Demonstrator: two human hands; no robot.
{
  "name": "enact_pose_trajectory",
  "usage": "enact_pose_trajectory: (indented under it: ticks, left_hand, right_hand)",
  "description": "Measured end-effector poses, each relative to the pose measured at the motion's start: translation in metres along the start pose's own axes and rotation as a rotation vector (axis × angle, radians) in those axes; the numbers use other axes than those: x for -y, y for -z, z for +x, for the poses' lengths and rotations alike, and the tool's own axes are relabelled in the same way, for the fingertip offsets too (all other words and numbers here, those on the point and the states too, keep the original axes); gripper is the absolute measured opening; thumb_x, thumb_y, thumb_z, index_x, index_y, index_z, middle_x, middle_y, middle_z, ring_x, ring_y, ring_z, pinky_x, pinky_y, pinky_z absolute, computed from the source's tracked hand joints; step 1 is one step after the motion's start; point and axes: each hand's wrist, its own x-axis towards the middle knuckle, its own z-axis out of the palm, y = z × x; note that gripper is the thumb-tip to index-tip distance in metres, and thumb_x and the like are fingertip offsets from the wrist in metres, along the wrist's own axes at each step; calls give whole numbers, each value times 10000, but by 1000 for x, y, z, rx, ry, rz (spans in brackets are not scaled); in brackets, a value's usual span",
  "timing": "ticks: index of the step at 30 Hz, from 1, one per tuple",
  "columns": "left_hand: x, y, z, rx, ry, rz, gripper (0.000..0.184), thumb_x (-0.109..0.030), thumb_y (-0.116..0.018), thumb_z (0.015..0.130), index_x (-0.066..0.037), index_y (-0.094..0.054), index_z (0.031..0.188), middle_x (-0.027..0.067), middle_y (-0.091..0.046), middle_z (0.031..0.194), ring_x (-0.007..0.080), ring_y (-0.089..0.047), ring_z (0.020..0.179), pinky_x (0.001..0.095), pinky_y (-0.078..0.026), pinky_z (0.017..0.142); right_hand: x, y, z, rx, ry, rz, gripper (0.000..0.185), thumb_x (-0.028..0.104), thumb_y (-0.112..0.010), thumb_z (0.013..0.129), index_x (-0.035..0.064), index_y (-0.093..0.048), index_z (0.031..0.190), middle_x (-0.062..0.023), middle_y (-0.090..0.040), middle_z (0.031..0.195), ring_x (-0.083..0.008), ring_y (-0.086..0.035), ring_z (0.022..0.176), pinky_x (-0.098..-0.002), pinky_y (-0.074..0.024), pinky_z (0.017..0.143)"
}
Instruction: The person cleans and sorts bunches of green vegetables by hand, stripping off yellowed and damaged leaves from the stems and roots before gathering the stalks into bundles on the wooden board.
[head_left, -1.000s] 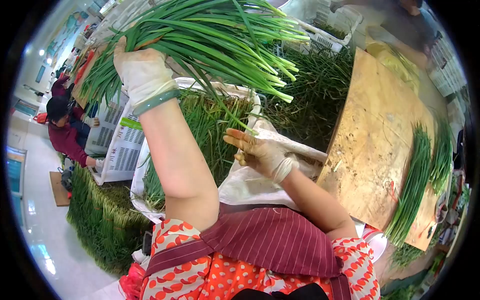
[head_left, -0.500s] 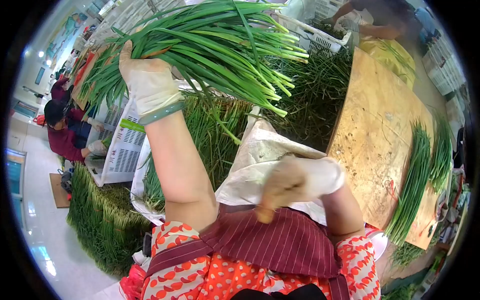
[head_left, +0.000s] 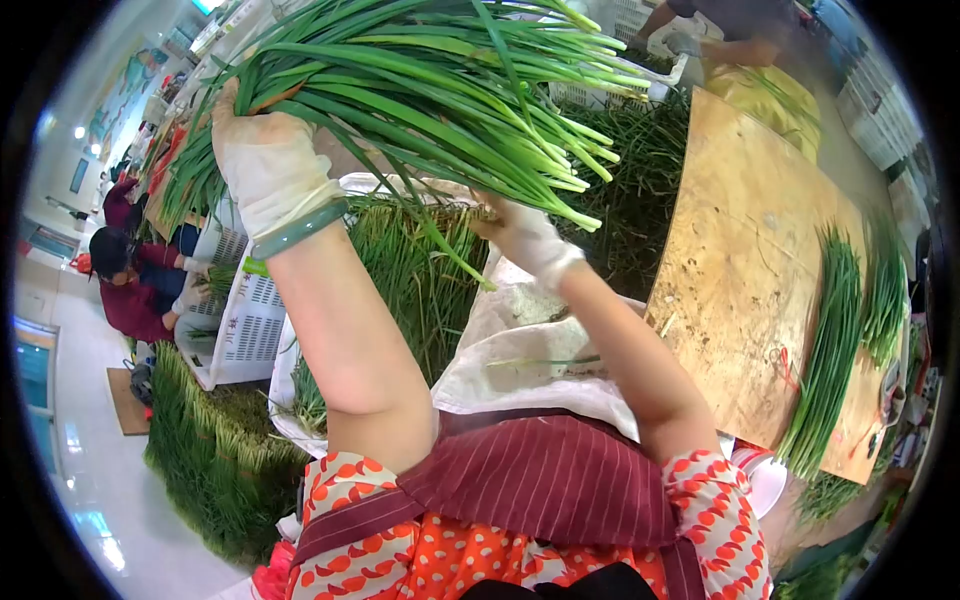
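Note:
My left hand (head_left: 265,160), in a white glove with the fingertips bare and a green bangle at the wrist, is closed around a large bunch of green chives (head_left: 430,90). The leaves trail left and the pale stem ends point right. Just under the stems is my right hand (head_left: 525,240), gloved too; its fingers are partly behind the leaves and blurred, so their grip is unclear. Below both hands, more chives (head_left: 410,270) lie packed in a white-lined crate. A white cloth (head_left: 530,340) covers the space before my apron, with a thin loose leaf on it.
To the right, a wooden board (head_left: 750,250) carries chive bundles (head_left: 830,350) and a red tie. Loose dark leaves (head_left: 640,190) heap beside it. On the left are a white crate (head_left: 245,325), stacked chives (head_left: 220,450) and a seated person (head_left: 135,285). Another person works at upper right.
My right hand has swung up and forward from near my apron to beneath the stems. The left hand has shifted slightly up and left, still gripping the bunch.

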Motion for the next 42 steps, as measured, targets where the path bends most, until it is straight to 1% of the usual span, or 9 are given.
enact_pose_trajectory:
  ticks: [5, 7, 10, 13, 16, 19, 29, 39, 42]
  left_hand:
    - [-2, 0, -2, 256, -44, 303, 376, -298, -335, 921, -20, -542, 1067, 126, -589, 1072, 229, -537, 937, 343, -395, 892]
    - [-4, -11, -12, 198, -31, 273, 379, -309, -333, 924, -31, -534, 1084, 122, -582, 1092, 219, -529, 952, 337, -382, 909]
    - [-9, -13, -12, 111, 5, 245, 361, -305, -347, 916, -50, -549, 1072, 110, -596, 1075, 194, -538, 950, 318, -363, 932]
    - [-12, 24, 19, 340, -1213, 1811, 309, -279, -398, 873, -81, -606, 987, 64, -650, 951, 117, -579, 899, 279, -335, 963]
    - [-33, -4, -11, 337, -1221, 2537, 201, -173, -475, 806, -93, -643, 883, 29, -668, 819, 109, -611, 792, 280, -344, 959]
    - [-30, 3, 9, 342, -1372, 2202, 336, -24, -554, 667, -111, -639, 981, 74, -630, 1008, 208, -554, 1010, 303, -359, 984]
    - [-13, 10, 11, 278, -1256, 1922, 299, -57, -527, 727, -114, -634, 999, 112, -612, 1040, 261, -550, 1016, 318, -450, 865]
    - [-27, -3, -7, 402, -1427, 1949, 268, -175, -625, 654, -135, -640, 919, 65, -660, 823, 161, -616, 799, 313, -377, 950]
    - [-24, -10, -11, 439, -997, 2001, 306, -51, -523, 735, -77, -623, 1023, 65, -617, 1056, 213, -574, 973, 312, -446, 883]
  right_hand:
    - [32, -44, 43, -587, 320, -336, 439, 183, -634, 799, 93, -507, 1210, -136, -584, 1100, -204, -577, 968, -311, -448, 832]
    - [27, -57, 45, -226, 6, 787, 430, 244, -662, 777, 67, -546, 1152, -120, -612, 1049, -193, -586, 931, -308, -457, 811]
    - [-21, -51, 22, -72, -24, 2, 332, 257, -644, 788, 92, -605, 1073, -88, -653, 926, -185, -602, 812, -317, -464, 760]
    - [-64, 1, 2, 215, -604, -201, 273, 333, -538, 823, 162, -662, 996, -118, -634, 978, -272, -617, 851, -330, -467, 761]
    - [-102, 14, -9, 53, -644, -267, 510, 354, -583, 795, 66, -502, 1209, -161, -584, 1097, -276, -579, 977, -346, -442, 859]
    - [-62, -1, 10, -257, -148, -326, 610, 299, -670, 745, 52, -439, 1253, -170, -455, 1273, -276, -498, 1086, -329, -419, 906]
    - [-4, -5, 28, -161, -324, 763, 318, 140, -672, 775, 34, -599, 1066, -79, -631, 994, -160, -566, 880, -244, -438, 807]
    - [-111, 30, -17, -124, -826, -374, 584, 319, -682, 715, 121, -493, 1230, -114, -550, 1186, -243, -519, 1089, -319, -405, 923]
    - [-109, 14, 2, -143, -143, -265, 693, 327, -661, 736, 98, -356, 1314, -178, -450, 1265, -303, -478, 1124, -375, -392, 938]
